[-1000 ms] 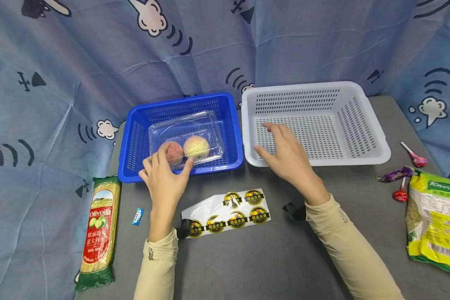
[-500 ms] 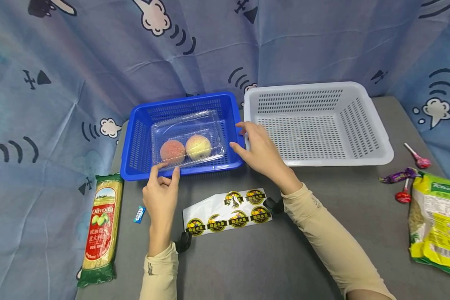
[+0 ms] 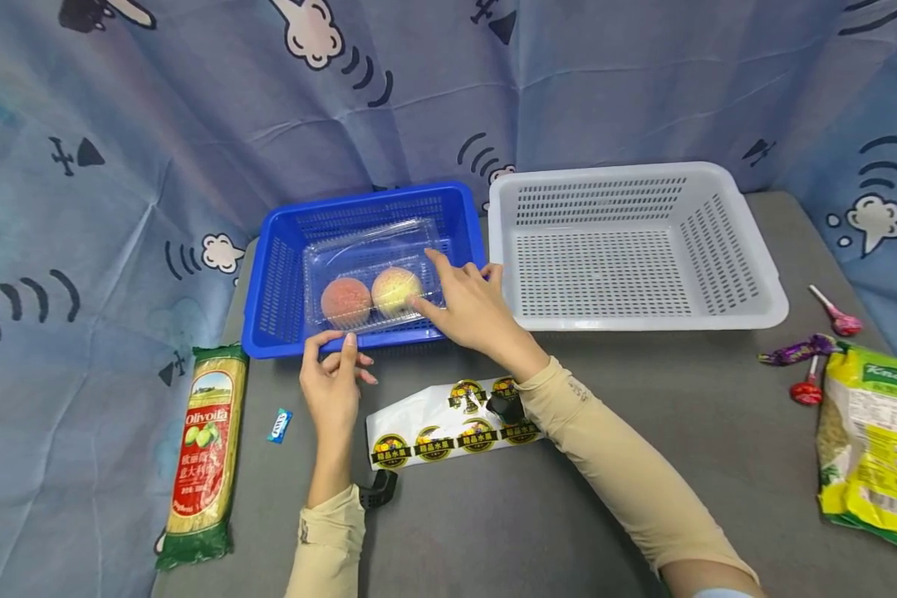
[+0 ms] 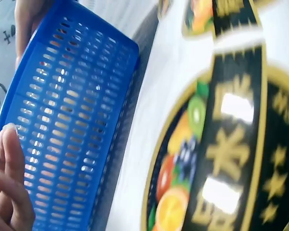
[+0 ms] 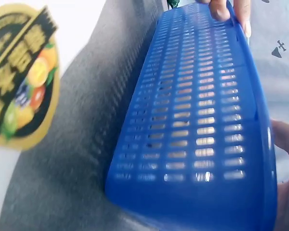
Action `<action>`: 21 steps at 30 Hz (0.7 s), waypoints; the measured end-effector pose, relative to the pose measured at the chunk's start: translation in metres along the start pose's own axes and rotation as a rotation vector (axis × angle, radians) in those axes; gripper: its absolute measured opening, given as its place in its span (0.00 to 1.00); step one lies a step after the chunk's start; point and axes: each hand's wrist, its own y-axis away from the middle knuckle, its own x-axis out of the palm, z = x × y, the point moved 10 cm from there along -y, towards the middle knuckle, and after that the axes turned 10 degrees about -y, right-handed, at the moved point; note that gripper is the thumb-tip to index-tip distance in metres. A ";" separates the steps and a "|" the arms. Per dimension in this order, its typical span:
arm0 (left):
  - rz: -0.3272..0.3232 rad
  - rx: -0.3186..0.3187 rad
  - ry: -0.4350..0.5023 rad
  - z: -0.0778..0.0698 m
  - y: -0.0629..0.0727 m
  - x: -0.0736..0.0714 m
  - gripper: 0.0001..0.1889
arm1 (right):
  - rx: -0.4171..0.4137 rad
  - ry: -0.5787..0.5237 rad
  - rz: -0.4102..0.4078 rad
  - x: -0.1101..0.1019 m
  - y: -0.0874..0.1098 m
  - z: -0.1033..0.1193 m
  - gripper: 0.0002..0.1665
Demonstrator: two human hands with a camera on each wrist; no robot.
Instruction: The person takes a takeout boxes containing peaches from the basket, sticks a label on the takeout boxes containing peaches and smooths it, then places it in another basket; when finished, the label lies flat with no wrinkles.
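Note:
In the head view, a blue basket (image 3: 329, 342) holds a clear plastic fruit box (image 3: 344, 259) with a reddish peach (image 3: 345, 301) and a yellowish peach (image 3: 394, 291). My left hand (image 3: 332, 386) pinches the basket's front rim, thumb outside and index finger over the edge. My right hand (image 3: 469, 309) reaches over the basket's right front corner with fingers spread; its thumb is close to the yellowish peach. Whether it touches the box is hard to tell. Both wrist views mostly show the basket's slotted front wall (image 4: 72, 101).
A white basket (image 3: 598, 324) stands to the right. A sticker sheet (image 3: 426, 428) lies in front. At left are a spaghetti pack (image 3: 202, 457) and a small blue candy (image 3: 279, 425); at right, a yellow Knorr bag (image 3: 874, 448), two lollipops (image 3: 840, 321) and a purple-wrapped sweet (image 3: 796, 350).
My right hand has moved left from the white basket to over the fruit box's right side. My left hand has drawn back from the reddish peach to the blue basket's front rim.

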 end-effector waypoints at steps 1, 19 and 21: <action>0.003 -0.012 0.023 0.001 0.000 0.001 0.12 | 0.011 0.006 -0.009 0.001 -0.002 0.000 0.49; 0.004 -0.075 0.116 0.007 -0.001 0.001 0.08 | 0.191 0.042 -0.089 0.001 -0.028 -0.008 0.49; 0.002 -0.073 0.117 0.006 -0.001 0.001 0.08 | 0.197 0.045 -0.080 0.002 -0.029 -0.009 0.49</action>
